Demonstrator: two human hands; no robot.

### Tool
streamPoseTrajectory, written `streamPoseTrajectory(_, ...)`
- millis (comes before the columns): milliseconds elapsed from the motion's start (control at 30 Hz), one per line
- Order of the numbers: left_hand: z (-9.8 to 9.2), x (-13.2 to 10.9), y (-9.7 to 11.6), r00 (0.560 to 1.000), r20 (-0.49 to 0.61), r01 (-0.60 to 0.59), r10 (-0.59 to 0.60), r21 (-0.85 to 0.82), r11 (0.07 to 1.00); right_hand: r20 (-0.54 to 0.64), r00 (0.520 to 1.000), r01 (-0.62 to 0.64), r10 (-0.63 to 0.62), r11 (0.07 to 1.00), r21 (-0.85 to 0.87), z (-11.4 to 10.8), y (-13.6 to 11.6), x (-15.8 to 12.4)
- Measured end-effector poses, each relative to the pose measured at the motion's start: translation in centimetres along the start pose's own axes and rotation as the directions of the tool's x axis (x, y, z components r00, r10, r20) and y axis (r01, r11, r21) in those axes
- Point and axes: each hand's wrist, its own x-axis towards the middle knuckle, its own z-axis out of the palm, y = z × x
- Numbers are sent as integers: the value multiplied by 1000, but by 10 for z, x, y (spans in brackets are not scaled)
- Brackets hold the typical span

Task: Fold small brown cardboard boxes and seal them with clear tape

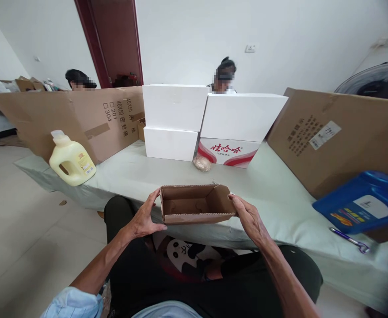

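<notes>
A small open-topped cardboard box is held up at the front edge of the table, its brown inside facing me. My left hand grips its left end, fingers at the far corner and thumb by the near lower corner. At the right end, my right hand pinches the wall, with the thumb on top near the corner and the other fingers partly hidden. Beyond the box, a clear crumpled wrapped lump lies against a white carton with red lettering.
White boxes stand stacked at the back. Large cardboard panels flank the pale green tablecloth. A yellow jug stands left; a blue bottle and a pen lie right. Two people sit behind the boxes.
</notes>
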Motion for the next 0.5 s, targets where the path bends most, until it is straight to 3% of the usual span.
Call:
streamPoseTrajectory(133,8,11,-3,1000,-28,-10,7,-107,994,177,976,108,-126,988,106,-4,12,-4)
streamPoseTrajectory(200,9,15,-2,999,-47,-5,-3,-162,987,287,945,95,-155,972,213,-4,20,-6)
streamPoseTrajectory(367,8,23,2,998,-29,48,-62,-344,938,392,918,-37,-56,974,225,7,29,-11)
streamPoseTrajectory(500,3,31,5,981,46,187,-188,-476,859,434,901,-119,16,970,211,13,22,-17)
